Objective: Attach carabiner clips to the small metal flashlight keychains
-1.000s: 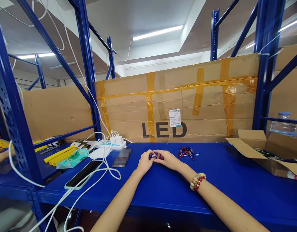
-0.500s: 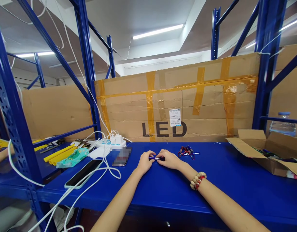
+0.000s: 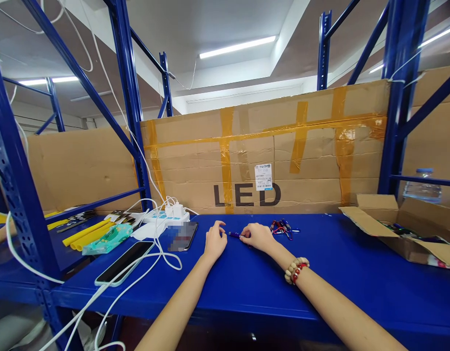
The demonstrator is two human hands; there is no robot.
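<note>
A small dark-blue tube (image 3: 234, 234), shaped like a mini flashlight, lies low over the blue shelf top (image 3: 283, 287). My right hand (image 3: 259, 237) pinches its right end between thumb and fingers, which partly hide it. To the left of the tube, my left hand (image 3: 215, 241) rests apart from it with nothing in it, fingers loosely bent and spread. Just beyond my right hand sits a little pile of red and blue carabiner clips and small tubes (image 3: 283, 228).
Left are a phone (image 3: 124, 263) crossed by white cables, a second dark phone (image 3: 187, 236), a white power strip (image 3: 179, 218), a teal packet (image 3: 109, 239) and yellow rolls (image 3: 88, 234). An open cardboard box (image 3: 396, 243) stands right. A large cardboard sheet (image 3: 195, 165) closes the back.
My left hand has come off the tube and moved slightly left. The right hand keeps hold of the tube, and more of its left end shows.
</note>
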